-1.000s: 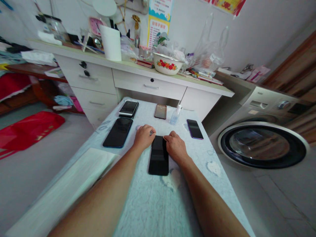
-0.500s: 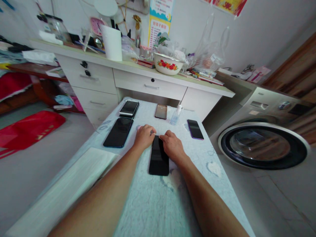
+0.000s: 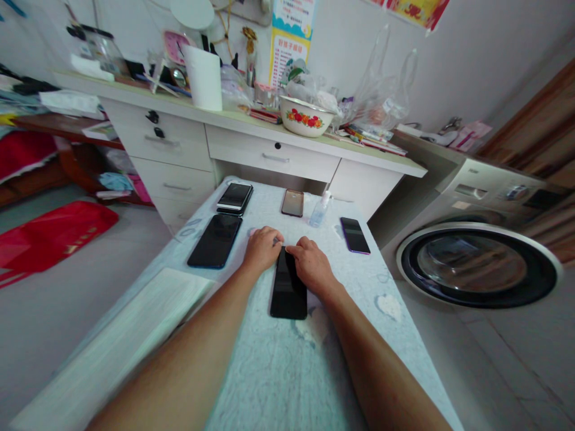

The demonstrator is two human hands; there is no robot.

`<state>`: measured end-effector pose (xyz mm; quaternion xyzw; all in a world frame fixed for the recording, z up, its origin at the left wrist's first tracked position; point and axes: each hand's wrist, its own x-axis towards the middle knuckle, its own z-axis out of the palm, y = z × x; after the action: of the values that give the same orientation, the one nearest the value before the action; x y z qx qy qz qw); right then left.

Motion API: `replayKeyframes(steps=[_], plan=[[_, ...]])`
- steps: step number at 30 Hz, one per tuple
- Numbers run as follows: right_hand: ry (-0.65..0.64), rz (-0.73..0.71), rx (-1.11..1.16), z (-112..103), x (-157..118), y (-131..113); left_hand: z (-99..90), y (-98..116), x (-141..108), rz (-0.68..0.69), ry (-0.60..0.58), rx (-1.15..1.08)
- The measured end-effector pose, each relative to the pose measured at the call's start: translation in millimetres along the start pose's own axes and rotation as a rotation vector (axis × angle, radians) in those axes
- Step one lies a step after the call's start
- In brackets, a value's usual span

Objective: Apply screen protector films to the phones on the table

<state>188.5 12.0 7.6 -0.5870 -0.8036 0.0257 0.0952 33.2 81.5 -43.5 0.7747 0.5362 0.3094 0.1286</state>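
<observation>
A black smartphone lies screen up on the cloth-covered table, straight in front of me. My left hand is closed at its top left corner, the thumb and finger pinched around a small greyish spot I cannot make out. At the top edge, my right hand has its fingers curled together and the index fingertip touching near the phone's end; whether it pinches anything is hidden. Beyond the hands are a brown phone case and a clear spray bottle.
To the left lie a large dark phone and a stack of phones. A purple-edged phone is at the right. A pale flat board or box runs along the left edge. A washing machine stands right of the table.
My right hand has shifted slightly left along the phone's top edge, toward my left hand. The left hand and the phone look unmoved.
</observation>
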Motion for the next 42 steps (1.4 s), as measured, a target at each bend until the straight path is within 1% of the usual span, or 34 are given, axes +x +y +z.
replayKeyframes(steps=[6, 13, 18, 27, 31, 42], plan=[[-0.002, -0.047, 0.013, -2.7, -1.4, -2.7, -0.2, -0.7, -0.1, 0.004, -0.005, 0.0], [0.007, -0.117, 0.043, 0.4, -0.8, -1.0, 1.6, -1.7, 0.8, 0.0, -0.005, 0.001], [0.034, -0.082, 0.026, 2.5, 0.4, -0.8, 2.1, -2.4, 1.0, 0.004, -0.003, -0.006], [0.033, -0.03, -0.022, 4.0, 2.2, 0.1, 0.9, -1.4, 0.3, 0.012, 0.002, -0.009], [0.044, -0.027, -0.015, 4.3, 2.1, 0.0, -0.1, -0.4, -0.4, 0.009, 0.005, -0.009], [0.021, -0.017, 0.004, -1.3, -1.2, -3.5, 0.8, -1.5, 0.6, 0.009, 0.001, -0.012]])
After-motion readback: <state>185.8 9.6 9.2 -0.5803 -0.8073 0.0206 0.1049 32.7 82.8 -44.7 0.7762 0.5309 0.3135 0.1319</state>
